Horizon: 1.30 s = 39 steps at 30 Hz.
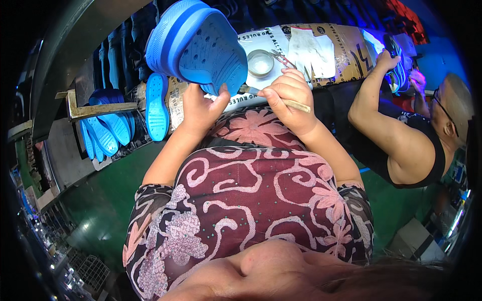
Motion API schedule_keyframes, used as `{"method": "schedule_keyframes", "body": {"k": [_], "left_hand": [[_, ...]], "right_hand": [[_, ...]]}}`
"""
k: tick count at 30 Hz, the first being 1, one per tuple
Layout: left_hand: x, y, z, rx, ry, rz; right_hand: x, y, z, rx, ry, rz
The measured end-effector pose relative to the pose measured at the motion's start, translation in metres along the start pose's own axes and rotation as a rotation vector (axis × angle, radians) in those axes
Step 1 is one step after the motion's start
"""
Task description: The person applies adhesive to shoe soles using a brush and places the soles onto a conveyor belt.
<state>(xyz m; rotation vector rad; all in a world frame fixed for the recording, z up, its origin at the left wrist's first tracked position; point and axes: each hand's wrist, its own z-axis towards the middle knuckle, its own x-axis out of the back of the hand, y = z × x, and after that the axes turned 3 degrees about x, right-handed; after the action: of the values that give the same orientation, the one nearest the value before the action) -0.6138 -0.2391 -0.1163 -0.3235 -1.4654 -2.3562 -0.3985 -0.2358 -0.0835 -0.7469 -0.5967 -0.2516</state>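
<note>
My left hand [202,109] is closed on a big blue foam clog [213,47], its thumb pressed at the narrow end. The clog is tilted so that its holed, ridged inner side shows. In my right hand [292,99] is a small brush [298,105] with a pale handle, held in closed fingers. Its dark tip lies close to the clog's narrow end; whether they touch, I cannot tell. Beyond the brush stands a small round dish [261,63] with whitish contents. Next to the dish lies a red-handled tool [286,60], partly hidden by my right hand.
Left of the clog lies a blue sole [157,108]. Several blue shoe pieces [108,131] rest farther left by a metal bracket [103,109]. White cloth [312,54] lies on the cardboard-covered bench [350,52]. At the right, a co-worker [409,130] holds a shoe [396,67].
</note>
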Motion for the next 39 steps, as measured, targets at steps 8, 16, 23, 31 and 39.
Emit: {"method": "schedule_keyframes", "body": {"k": [8, 16, 23, 31, 39], "left_hand": [[-0.002, 0.0, 0.0, 0.016, 0.011, -0.042], [-0.003, 0.003, 0.004, 0.03, 0.062, -0.131], [-0.005, 0.002, 0.005, -0.018, 0.067, -0.049], [-0.005, 0.002, 0.005, 0.024, 0.076, -0.083], [-0.002, 0.016, 0.009, 0.256, -0.037, -0.127]], "right_hand": [[0.0, -0.001, 0.002, -0.022, 0.106, 0.097], [0.0, -0.002, -0.002, -0.038, 0.09, 0.09], [-0.001, -0.002, 0.005, -0.047, 0.095, 0.084], [0.005, 0.001, -0.004, -0.146, 0.18, 0.081], [0.005, 0.002, 0.001, -0.075, 0.095, 0.012]]}}
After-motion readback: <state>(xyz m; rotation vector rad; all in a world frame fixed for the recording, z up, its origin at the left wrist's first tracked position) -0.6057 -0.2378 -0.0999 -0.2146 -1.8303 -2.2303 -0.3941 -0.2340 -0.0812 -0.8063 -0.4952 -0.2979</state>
